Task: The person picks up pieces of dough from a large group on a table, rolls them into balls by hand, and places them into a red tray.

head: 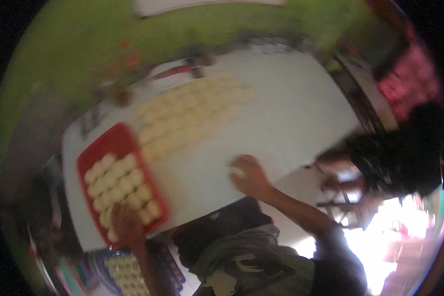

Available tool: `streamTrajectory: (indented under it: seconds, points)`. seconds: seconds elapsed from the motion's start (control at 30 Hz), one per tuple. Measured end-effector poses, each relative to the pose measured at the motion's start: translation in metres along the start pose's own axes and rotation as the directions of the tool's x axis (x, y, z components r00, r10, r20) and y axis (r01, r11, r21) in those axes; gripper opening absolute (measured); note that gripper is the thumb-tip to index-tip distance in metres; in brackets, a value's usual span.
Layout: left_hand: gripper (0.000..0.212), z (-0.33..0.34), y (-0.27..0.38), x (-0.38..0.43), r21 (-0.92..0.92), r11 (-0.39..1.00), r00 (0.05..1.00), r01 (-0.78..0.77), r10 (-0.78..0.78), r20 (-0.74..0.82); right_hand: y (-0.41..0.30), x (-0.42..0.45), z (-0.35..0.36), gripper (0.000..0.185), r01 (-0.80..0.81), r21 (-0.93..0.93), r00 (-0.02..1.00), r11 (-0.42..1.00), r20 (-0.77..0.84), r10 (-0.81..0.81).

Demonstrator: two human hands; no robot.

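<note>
A red rectangular tray (113, 142) at the table's left end holds rows of pale dough balls (116, 183). My left hand (127, 224) is over the tray's near end, touching or just above the balls there. Blur hides whether its fingers grip one. On the white tabletop to the right, my right hand (249, 177) is curled around a small pale dough piece (238, 171), part of which shows at the fingers. Beyond the tray, many flattened-looking dough pieces (185, 114) lie in close rows on the white table (292, 96).
A white container (170, 76) with a red-handled tool stands at the far edge. To the right is another person in dark clothing (395, 159), arms near the table corner. Below the tray, a blue-rimmed tray (105, 275) holds more pale pieces.
</note>
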State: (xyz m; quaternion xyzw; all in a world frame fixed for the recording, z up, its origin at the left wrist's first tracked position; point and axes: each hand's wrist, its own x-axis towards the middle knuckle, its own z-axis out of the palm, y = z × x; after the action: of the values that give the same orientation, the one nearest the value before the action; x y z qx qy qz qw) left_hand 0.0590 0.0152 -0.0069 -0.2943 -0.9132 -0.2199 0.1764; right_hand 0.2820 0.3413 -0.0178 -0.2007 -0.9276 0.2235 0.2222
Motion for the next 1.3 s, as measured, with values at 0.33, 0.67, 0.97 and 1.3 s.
streamTrajectory:
  seconds: [0.33,0.67,0.97,1.3]
  points:
    - [0.016,-0.016,0.044,0.023,-0.451,0.891,0.992,0.059,-0.102,-0.072,-0.012,-0.022,-0.069,0.044,-0.072,-0.181,0.864,0.981,0.480,0.152]
    - [0.039,0.031,0.107,0.096,-0.787,-0.066,0.786,0.613,-0.055,0.616,-0.069,0.090,-0.044,0.054,0.066,0.440,0.976,0.895,0.160,-0.150]
    - [0.045,0.074,0.014,0.250,-0.235,0.972,0.826,0.011,0.124,0.550,0.196,0.183,-0.056,0.064,-0.668,0.609,0.652,0.427,0.204,0.730]
    - [0.033,0.041,0.010,0.229,-0.356,0.932,0.818,0.064,0.155,0.554,0.110,0.151,-0.217,0.028,-0.126,-0.317,0.981,0.940,-0.182,0.070]
